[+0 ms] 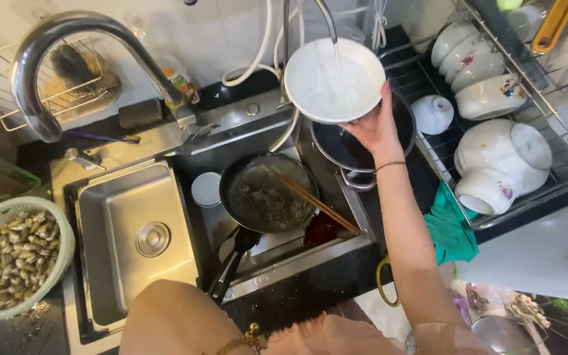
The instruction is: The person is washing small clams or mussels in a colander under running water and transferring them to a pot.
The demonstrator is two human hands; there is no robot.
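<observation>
My right hand [373,128] grips the near rim of a white bowl [333,79] and holds it tilted under a thin stream of water from a slim tap [327,20]. Just below the bowl sits a dark pot with a glass lid [340,151]. A black frying pan [264,194] with wooden chopsticks [313,204] across it lies in the right sink basin, beside a small white cup [205,189]. My left forearm, with a gold bracelet [248,340], crosses the bottom edge. My left hand [323,335] is mostly cut off there.
A big curved steel faucet [60,52] arches over the left steel basin [133,236]. A pale green basket of shellfish [18,256] stands at the left. A wire dish rack [428,79] with several white bowls fills the right, with a green cloth [451,230] below it.
</observation>
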